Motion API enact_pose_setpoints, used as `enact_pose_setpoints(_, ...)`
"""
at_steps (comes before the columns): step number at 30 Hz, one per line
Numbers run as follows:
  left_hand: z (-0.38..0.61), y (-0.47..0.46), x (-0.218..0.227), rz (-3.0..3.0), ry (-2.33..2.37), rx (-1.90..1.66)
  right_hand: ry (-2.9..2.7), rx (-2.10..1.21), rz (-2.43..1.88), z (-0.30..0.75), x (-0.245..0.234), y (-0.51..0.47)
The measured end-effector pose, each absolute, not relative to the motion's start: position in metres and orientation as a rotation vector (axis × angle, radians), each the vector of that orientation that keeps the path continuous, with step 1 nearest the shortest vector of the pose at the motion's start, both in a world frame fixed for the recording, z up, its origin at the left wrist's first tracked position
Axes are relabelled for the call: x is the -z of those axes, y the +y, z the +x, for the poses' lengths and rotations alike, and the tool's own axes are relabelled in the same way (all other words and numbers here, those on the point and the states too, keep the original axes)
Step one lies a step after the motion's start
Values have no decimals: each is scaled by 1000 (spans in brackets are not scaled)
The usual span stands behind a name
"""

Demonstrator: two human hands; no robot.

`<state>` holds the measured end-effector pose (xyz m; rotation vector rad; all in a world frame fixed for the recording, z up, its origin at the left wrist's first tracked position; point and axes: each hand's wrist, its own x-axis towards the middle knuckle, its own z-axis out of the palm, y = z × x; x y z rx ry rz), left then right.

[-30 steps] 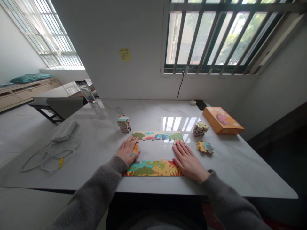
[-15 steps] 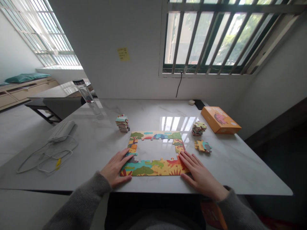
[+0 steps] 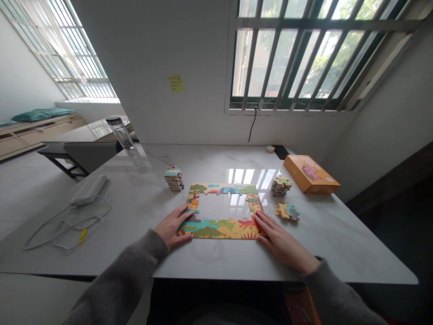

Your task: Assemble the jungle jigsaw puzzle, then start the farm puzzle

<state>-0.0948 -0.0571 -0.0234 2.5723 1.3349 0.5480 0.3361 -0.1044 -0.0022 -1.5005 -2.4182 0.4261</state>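
A jigsaw puzzle frame [image 3: 216, 230] lies flat on the table, its joined border pieces showing trees, a crocodile and other animals around a bare middle. My left hand [image 3: 174, 227] rests on its left edge, fingers stretched out and thumb along the near left corner. On the right edge lies my right hand [image 3: 282, 239], fingers extended over the border and thumb by the near corner. Loose puzzle pieces [image 3: 287, 211] sit just right of the frame. Behind them stands a stack of pieces [image 3: 280, 186]; another stack [image 3: 174, 178] is beyond the far left corner.
An orange box [image 3: 311, 174] lies at the right, with a black phone [image 3: 280, 152] and a small white object [image 3: 269, 149] behind it. At the left are a white power strip [image 3: 88, 189] with a coiled cable and a clear bottle [image 3: 122, 134]. The table's front edge runs below my hands.
Both hands and the puzzle frame have slid away from me, farther from the table's front edge and slightly right. The stacks and loose pieces stay in place; the camera view has tilted up slightly.
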Motion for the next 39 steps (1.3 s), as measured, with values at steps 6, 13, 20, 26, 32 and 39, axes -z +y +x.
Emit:
enact_pose_setpoints(6,-90,-40,24,2575,1354,-578,-2426,-446,-1459,338,2,-79)
enact_pose_setpoints(13,-89,-40,26,2564,1378,-619,-2412,-441,-1362,341,9,-71)
enact_pose_setpoints(20,-90,-34,29,2534,1399,-673,-2400,-455,-1362,337,14,-67)
enact_pose_setpoints(26,-90,-34,30,2562,1395,-691,-2386,-453,-1338,338,18,-63)
enact_pose_setpoints(32,-88,-38,25,2588,1378,-724,-2340,-337,-1311,334,9,-75)
enact_pose_setpoints(39,-86,-46,15,2614,1381,-859,-2096,-34,-1340,374,-3,-80)
